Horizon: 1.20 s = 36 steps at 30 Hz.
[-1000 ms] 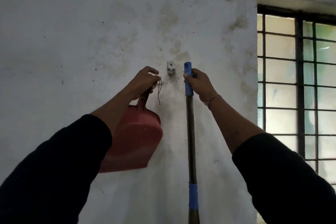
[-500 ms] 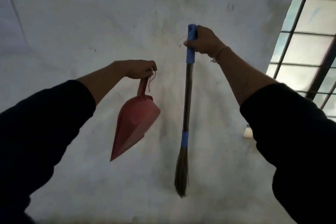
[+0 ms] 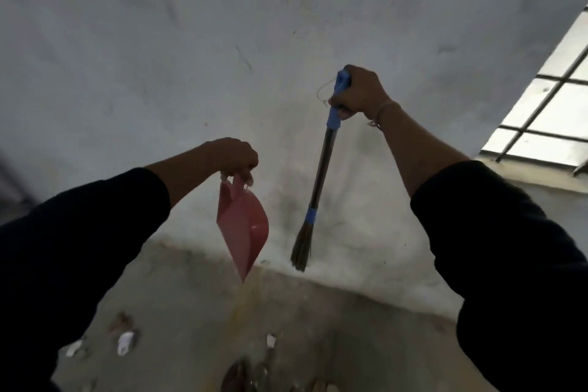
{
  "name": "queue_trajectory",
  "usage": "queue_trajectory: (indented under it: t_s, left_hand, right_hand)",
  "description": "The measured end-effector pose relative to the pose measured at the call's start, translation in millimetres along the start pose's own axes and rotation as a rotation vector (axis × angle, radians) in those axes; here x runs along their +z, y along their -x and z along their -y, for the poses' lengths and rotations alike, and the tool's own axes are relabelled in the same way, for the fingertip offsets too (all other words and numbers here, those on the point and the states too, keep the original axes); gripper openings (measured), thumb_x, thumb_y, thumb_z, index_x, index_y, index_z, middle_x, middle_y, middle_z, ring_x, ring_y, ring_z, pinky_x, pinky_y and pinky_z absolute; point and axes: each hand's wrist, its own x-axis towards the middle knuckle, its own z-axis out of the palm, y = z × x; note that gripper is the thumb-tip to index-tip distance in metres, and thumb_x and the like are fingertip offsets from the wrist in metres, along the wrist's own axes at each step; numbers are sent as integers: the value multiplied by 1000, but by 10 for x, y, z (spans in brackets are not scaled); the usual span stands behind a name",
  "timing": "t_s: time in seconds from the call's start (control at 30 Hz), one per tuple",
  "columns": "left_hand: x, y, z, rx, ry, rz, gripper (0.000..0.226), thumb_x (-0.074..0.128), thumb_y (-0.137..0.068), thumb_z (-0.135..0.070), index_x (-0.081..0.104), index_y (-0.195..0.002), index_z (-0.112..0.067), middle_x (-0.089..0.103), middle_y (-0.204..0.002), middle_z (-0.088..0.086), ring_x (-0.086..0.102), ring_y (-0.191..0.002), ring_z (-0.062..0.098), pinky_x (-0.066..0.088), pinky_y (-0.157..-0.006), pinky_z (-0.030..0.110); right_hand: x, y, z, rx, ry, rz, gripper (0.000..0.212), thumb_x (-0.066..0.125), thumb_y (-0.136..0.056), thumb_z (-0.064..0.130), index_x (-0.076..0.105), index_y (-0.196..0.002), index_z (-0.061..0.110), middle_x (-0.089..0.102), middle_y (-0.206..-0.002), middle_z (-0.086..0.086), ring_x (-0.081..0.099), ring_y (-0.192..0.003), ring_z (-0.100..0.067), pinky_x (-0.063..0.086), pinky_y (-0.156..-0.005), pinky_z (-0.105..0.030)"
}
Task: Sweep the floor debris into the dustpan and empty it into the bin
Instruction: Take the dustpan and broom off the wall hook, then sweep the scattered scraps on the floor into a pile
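My left hand grips the handle of a red dustpan, which hangs mouth-down in the air in front of the wall. My right hand holds the blue top grip of a short broom; its dark shaft slants down to a blue band and a brown bristle head above the floor's edge. A thin string loop dangles from the broom's top. White and brown scraps of debris lie scattered on the grey floor below. No bin is in view.
A stained white wall fills the upper view and meets the concrete floor along a slanted line. A barred window sits at the right. More debris lies near the bottom edge.
Both hands have come down from the wall hook with the dustpan and broom. The view has tilted down, and the floor with debris has come into sight.
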Motion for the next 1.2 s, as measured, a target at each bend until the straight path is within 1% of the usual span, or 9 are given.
queue_trajectory:
  t_s: [0.23, 0.43, 0.5, 0.6, 0.7, 0.87, 1.0, 1.1, 1.2]
  left_hand:
    - [960, 291, 65, -155, -50, 12, 54, 54, -89, -68, 67, -93, -16, 64, -91, 2, 66, -93, 24, 45, -72, 31]
    - [1817, 699, 233, -305, 118, 345, 37, 72, -90, -38, 65, -69, -9, 74, -67, 0, 65, -56, 11, 58, -72, 30]
    - [2182, 909, 293, -347, 191, 479, 42, 78, -83, -47, 71, -69, -8, 70, -56, -3, 56, -39, 5, 52, -56, 18]
    - [2772, 1209, 332, -469, 362, 590, 45, 74, -88, -42, 76, -103, 0, 77, -94, 13, 63, -46, 11, 41, -41, 13]
    - [3381, 1494, 308, -513, 452, 712, 36, 66, -96, -24, 70, -114, 7, 73, -109, 18, 71, -70, 21, 48, -48, 16]
    - [4261, 1941, 171, -593, 620, 753, 33, 70, -93, -31, 66, -106, -1, 67, -119, 14, 72, -94, 26, 55, -53, 24]
    - [4594, 2191, 40, -511, 642, 672, 42, 63, -97, -41, 69, -99, 0, 76, -90, 13, 75, -81, 16, 54, -63, 30]
    - [4841, 2342, -11, -556, 773, 601, 49, 59, -99, -40, 66, -118, 4, 68, -120, 20, 67, -108, 31, 42, -68, 27]
    - [5069, 2436, -18, -624, 932, 553, 48, 65, -95, -40, 65, -72, 1, 59, -70, 22, 60, -59, 30, 37, -48, 24]
  right_hand:
    - [932, 476, -133, -16, 69, 156, 27, 76, -64, 12, 55, -81, 15, 63, -81, -5, 60, -74, -22, 54, -69, -40]
    - [1791, 1006, -213, -38, 238, 351, 27, 71, -62, 12, 49, -77, 17, 60, -80, -8, 61, -75, -30, 42, -59, -31]
    - [2104, 1251, -275, -31, 305, 420, 31, 75, -63, 9, 54, -85, 12, 64, -88, -15, 64, -80, -34, 41, -61, -31]
    - [2585, 1659, -409, -26, 374, 506, 39, 77, -65, 6, 53, -95, 11, 62, -105, -22, 62, -96, -38, 37, -66, -34]
    - [3093, 2121, -485, 27, 477, 606, 50, 78, -70, 12, 54, -114, 5, 56, -119, -22, 59, -109, -39, 47, -80, -39]
    - [3754, 2856, -689, 352, 452, 913, 38, 75, -71, 23, 71, -106, 8, 70, -113, -17, 71, -102, -32, 61, -83, -38]
    - [4061, 3287, -888, 928, -1, 1106, 15, 67, -74, 10, 57, -85, 6, 59, -81, -11, 61, -67, -25, 55, -47, -28]
    - [4149, 3543, -763, 1220, -178, 1131, 14, 56, -93, 10, 46, -84, 5, 46, -79, -13, 54, -75, -30, 51, -43, -28]
    - [4323, 3834, -833, 1298, -450, 953, 27, 62, -95, 39, 58, -99, 13, 57, -86, -5, 62, -67, -19, 50, -44, -23]
